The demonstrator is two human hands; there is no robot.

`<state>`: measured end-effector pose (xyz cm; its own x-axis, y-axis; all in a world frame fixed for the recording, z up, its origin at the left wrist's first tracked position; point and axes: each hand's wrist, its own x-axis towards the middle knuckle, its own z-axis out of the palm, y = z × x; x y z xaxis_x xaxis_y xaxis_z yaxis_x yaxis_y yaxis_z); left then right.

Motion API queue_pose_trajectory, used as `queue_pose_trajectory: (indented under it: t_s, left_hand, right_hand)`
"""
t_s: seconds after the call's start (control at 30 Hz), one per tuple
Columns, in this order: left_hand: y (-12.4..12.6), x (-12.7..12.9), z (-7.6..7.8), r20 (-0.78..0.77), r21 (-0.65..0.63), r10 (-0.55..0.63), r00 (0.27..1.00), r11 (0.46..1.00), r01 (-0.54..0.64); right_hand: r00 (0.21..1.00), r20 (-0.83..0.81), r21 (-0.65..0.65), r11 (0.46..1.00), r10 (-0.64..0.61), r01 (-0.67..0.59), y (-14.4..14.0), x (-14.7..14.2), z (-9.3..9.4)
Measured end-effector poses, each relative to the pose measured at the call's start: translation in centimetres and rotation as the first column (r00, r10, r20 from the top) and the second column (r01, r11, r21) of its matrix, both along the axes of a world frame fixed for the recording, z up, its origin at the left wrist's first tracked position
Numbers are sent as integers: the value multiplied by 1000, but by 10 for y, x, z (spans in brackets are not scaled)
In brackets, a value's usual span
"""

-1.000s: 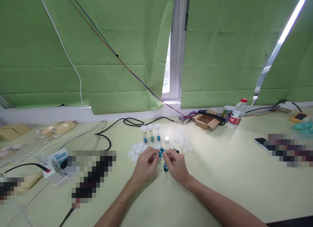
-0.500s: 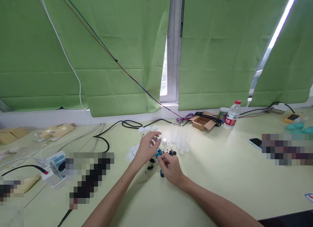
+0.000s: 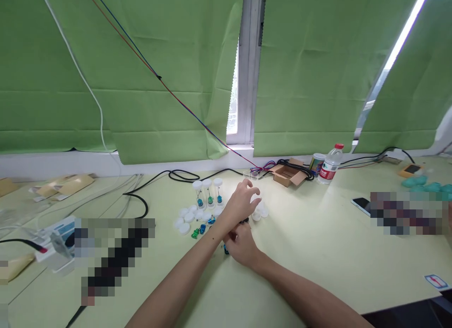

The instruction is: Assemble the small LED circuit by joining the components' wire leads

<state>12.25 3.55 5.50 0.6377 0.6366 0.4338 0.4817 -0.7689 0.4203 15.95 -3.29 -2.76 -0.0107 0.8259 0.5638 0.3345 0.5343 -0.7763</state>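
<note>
My left hand [image 3: 243, 201] is stretched across the small parts, fingers curved and apart, nearest to the clear plastic pieces [image 3: 260, 211] at its right. Below its wrist, my right hand [image 3: 243, 247] has its fingers curled together; whatever they hold is hidden. A small blue part [image 3: 226, 249] lies just left of the right hand. Three clear tubes with white caps [image 3: 207, 183] stand at the back left, with blue and green pieces inside. Loose white caps [image 3: 184, 228] lie in front of them, beside a green part [image 3: 195, 233] and a blue part [image 3: 202, 229].
Behind the hands are an open cardboard box [image 3: 287, 175], a can [image 3: 317, 164] and a water bottle [image 3: 331, 165]. A phone [image 3: 360, 205] lies to the right. Black cable [image 3: 143, 196] and a white power strip [image 3: 58, 257] are on the left.
My left hand has moved right, crossing over the right wrist area towards the clear pieces, uncovering the capped tubes and loose parts. The right hand stays low with curled fingers. The view has shifted slightly.
</note>
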Motion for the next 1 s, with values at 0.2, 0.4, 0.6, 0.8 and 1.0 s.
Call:
queue_pose_trajectory:
  t_s: [0.2, 0.4, 0.6, 0.8, 1.0]
  left_hand:
    - [2, 0, -5, -2, 29, -34, 999, 999, 34]
    - [-1, -3, -6, 10, 22, -50, 999, 999, 50]
    - [-10, -4, 1, 32, 40, -42, 999, 998, 41]
    - [-23, -10, 14, 205, 176, -158, 966, 977, 123]
    - [-38, -41, 27, 439, 331, -170, 882, 944, 17]
  right_hand:
    - [1000, -12, 6, 1000, 12, -12, -3, 0, 4]
    - [1000, 22, 53, 999, -16, 15, 0, -1, 0]
    - [1000, -15, 107, 994, 3, -1, 1, -2, -5]
    - [1000, -19, 91, 996, 7, -6, 0, -2, -6]
    - [1000, 14, 51, 999, 12, -13, -1, -1, -4]
